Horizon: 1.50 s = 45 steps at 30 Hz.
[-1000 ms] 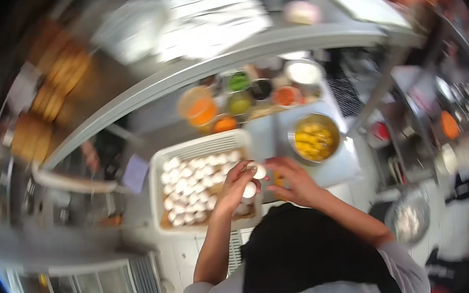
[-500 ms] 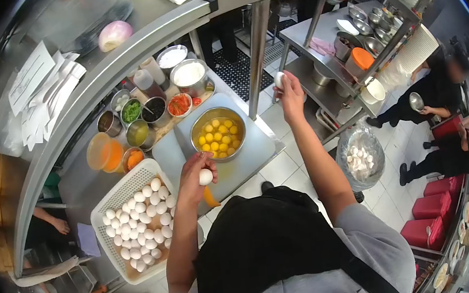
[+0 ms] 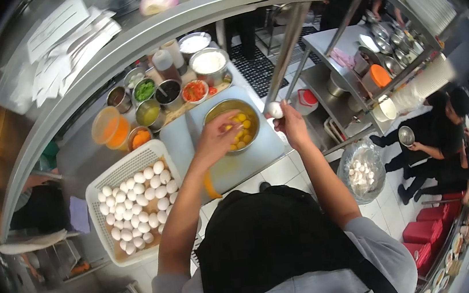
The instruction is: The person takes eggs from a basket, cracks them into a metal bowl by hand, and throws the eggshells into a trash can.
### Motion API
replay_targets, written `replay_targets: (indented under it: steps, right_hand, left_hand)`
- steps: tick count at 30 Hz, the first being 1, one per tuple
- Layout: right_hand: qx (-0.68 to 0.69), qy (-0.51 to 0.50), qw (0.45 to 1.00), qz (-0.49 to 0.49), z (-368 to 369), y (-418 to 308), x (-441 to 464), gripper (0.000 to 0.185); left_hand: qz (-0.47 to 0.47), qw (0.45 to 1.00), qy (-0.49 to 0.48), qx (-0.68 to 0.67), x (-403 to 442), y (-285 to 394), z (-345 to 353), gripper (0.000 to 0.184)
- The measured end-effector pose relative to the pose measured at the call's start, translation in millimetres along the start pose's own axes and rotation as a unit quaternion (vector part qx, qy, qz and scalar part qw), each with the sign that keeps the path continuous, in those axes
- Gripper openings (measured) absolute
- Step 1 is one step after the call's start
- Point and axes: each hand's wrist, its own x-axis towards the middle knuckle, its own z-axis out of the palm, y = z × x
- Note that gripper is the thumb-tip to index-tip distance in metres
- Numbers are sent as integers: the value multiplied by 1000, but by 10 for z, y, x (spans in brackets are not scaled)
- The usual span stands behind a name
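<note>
My left hand point(image 3: 219, 139) is over the near left side of a steel bowl point(image 3: 254, 105), its fingers bent and apart, with no egg visible in it. Several yellow egg yolks point(image 3: 242, 140) lie in the bowl. To the right of the bowl, my right hand point(image 3: 293, 125) grips a white egg point(image 3: 275, 110) between thumb and fingers. The bowl stands on a pale cutting board point(image 3: 183, 152). Left of my left forearm, a white perforated crate point(image 3: 97, 182) holds many white eggs point(image 3: 136, 201).
Behind the board stand containers of chopped greens point(image 3: 145, 90), red pieces point(image 3: 195, 91) and white contents point(image 3: 209, 62). A lined bin point(image 3: 383, 179) with shells sits at right. A metal rail point(image 3: 185, 22) arches overhead. Co-workers point(image 3: 435, 129) stand at the right.
My left hand has moved from the board's near edge to over the bowl, and its egg no longer shows there. My right hand has come down and in toward the bowl. The view has shifted.
</note>
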Motion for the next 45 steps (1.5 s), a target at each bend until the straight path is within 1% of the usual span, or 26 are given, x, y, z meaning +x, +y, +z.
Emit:
replay_targets:
  steps: [1, 3, 5, 10, 12, 14, 15, 18, 23, 26, 27, 28, 29, 30, 32, 33, 34, 35, 37, 38, 39, 41, 42, 43, 44, 45]
  right_hand:
    - [-4, -55, 998, 33, 134, 2, -59, 34]
    - [-55, -86, 995, 13, 333, 64, -46, 34]
    - [-153, -112, 981, -39, 486, 70, -34, 33]
    - [-199, -210, 957, -25, 591, 103, 77, 27]
    - [-269, -217, 935, -79, 592, 92, 38, 27]
    - [-349, -242, 879, -218, 579, 146, 23, 33]
    - [-377, -256, 860, -230, 612, 127, -2, 36]
    - [-441, -267, 817, -259, 702, 92, -10, 40]
    - [-464, -230, 776, -359, 763, 206, 72, 28]
    - [-541, -221, 743, -325, 667, 333, 131, 33]
    - [-518, -205, 743, -371, 560, 528, 196, 34]
    - [-491, -184, 737, -426, 569, 647, 313, 35]
    - [-488, -199, 749, -402, 642, 543, 306, 38]
    - [-497, -223, 760, -356, 584, 482, 254, 41]
    - [-508, -227, 748, -362, 538, 460, 292, 45]
    - [-529, -240, 745, -327, 591, 321, 220, 48]
    - [-491, -222, 749, -386, 552, 347, 210, 49]
    - [-497, -223, 744, -387, 511, 355, 222, 54]
    - [-460, -245, 758, -392, 575, 119, 47, 53]
    - [-439, -241, 771, -393, 602, 97, 35, 53]
    - [-431, -232, 790, -369, 553, 128, 71, 51]
    - [-394, -198, 822, -362, 489, 292, 145, 48]
    - [-373, -167, 832, -374, 422, 326, 173, 47]
    - [-363, -116, 828, -412, 325, 235, 98, 47]
    - [-361, -61, 817, -445, 160, 126, -37, 48]
    - [-362, -22, 817, -447, -44, -56, -177, 46]
  left_hand:
    - [30, 999, -6, 33, 75, -8, 42, 45]
    - [58, 996, -7, 73, 161, -19, 61, 47]
    - [-23, 999, -30, 14, 214, -1, 53, 44]
    - [-29, 999, -20, -3, 267, -285, -61, 35]
    - [-64, 998, 3, 1, 237, -337, -114, 27]
    - [-111, 993, 13, 32, 249, -330, -116, 23]
    - [-112, 992, 53, 36, 227, -279, -74, 26]
    - [-116, 989, 68, 64, 251, -207, -31, 30]
    - [-151, 975, 81, 139, 421, -415, 83, 32]
    - [-98, 967, 118, 203, 649, -824, 188, 33]
    - [-94, 979, 114, 141, 470, -488, 194, 34]
    - [-42, 964, 138, 222, 625, -751, 189, 37]
    - [4, 964, 161, 213, 586, -726, 212, 40]
    - [-13, 962, 101, 255, 579, -704, 128, 40]
    - [20, 956, 124, 267, 644, -938, 158, 39]
    - [49, 961, 108, 250, 531, -702, 105, 38]
    - [26, 966, 85, 243, 466, -630, 89, 37]
    - [31, 944, 125, 305, 334, -405, 75, 38]
    - [75, 924, 83, 365, 345, -355, -27, 40]
    - [131, 954, 51, 267, 320, -235, -58, 35]
    - [94, 959, 41, 264, 326, -172, -38, 35]
    - [-22, 995, 22, 95, 410, -220, -42, 36]
    - [-24, 999, 33, 14, 496, -473, -108, 35]
    - [-44, 993, 40, -106, 487, -533, -132, 34]
    - [-37, 992, 20, -123, 417, -431, -172, 34]
    - [-99, 980, 36, -169, 300, -312, -181, 37]
